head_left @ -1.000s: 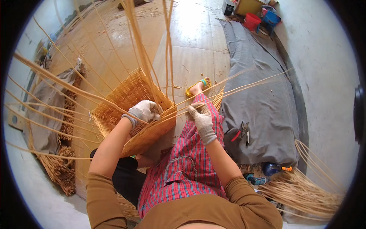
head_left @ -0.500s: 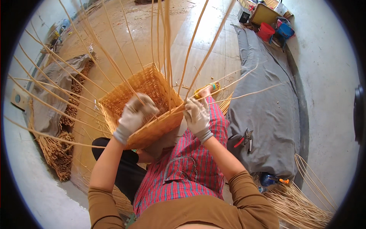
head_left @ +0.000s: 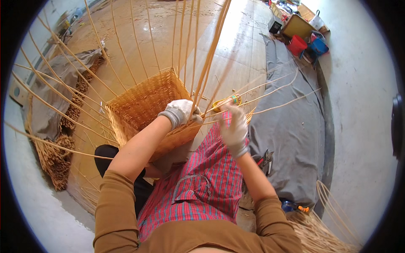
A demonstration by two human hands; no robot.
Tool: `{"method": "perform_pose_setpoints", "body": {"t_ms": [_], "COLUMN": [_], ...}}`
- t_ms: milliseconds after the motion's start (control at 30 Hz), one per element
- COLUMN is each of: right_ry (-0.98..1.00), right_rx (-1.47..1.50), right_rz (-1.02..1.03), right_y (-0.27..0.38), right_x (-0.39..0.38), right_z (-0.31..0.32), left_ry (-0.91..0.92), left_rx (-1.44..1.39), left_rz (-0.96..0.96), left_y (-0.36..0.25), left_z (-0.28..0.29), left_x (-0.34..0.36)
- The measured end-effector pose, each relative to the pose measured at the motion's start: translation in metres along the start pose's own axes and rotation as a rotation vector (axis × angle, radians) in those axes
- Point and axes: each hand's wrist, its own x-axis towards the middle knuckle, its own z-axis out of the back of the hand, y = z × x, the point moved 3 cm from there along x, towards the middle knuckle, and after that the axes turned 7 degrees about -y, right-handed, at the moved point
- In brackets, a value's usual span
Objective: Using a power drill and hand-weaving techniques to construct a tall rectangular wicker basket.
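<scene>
A square wicker basket [head_left: 145, 99] of woven tan rods tilts in front of me, its opening toward me. Long upright rods [head_left: 211, 50] rise from its rim and fan outward. At the basket's right corner, my left hand [head_left: 181, 112], in a white knit glove, is closed around the rim at the foot of these rods. My right hand [head_left: 234, 128], gloved the same way, is raised just right of that corner. Motion smears its fingers, so their grip cannot be made out. Beside it, several thin rods [head_left: 270, 90] stretch out to the right.
Pruning shears [head_left: 265, 160] lie on a grey cloth [head_left: 291, 126] to my right. Rod bundles stand under a cover [head_left: 67, 92] at left, and loose rods [head_left: 318, 232] lie lower right. A red bucket [head_left: 298, 44] and blue bucket [head_left: 318, 45] sit far right.
My left hand has moved right, from over the basket's near side to its right corner. My right hand has shifted right, off that corner. Upright rods there now lean together.
</scene>
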Motion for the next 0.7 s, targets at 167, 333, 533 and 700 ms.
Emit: {"method": "perform_pose_setpoints", "body": {"t_ms": [167, 333, 533, 700], "right_ry": [0.441, 0.377, 0.466, 0.207], "right_rx": [-0.232, -0.111, -0.339, -0.401], "right_rz": [0.29, 0.344, 0.228, 0.006], "right_y": [-0.007, -0.016, -0.016, 0.023], "right_x": [-0.043, -0.044, -0.063, -0.081], "right_z": [-0.043, -0.06, -0.076, -0.078], "left_ry": [-0.109, -0.666, -0.466, -0.543], "left_rx": [-0.132, 0.214, 0.254, 0.264], "left_rz": [0.06, 0.162, 0.304, 0.178], "left_y": [0.015, -0.01, 0.006, 0.024], "left_z": [-0.018, -0.024, -0.059, -0.043], "left_x": [-0.021, -0.117, -0.099, -0.111]}}
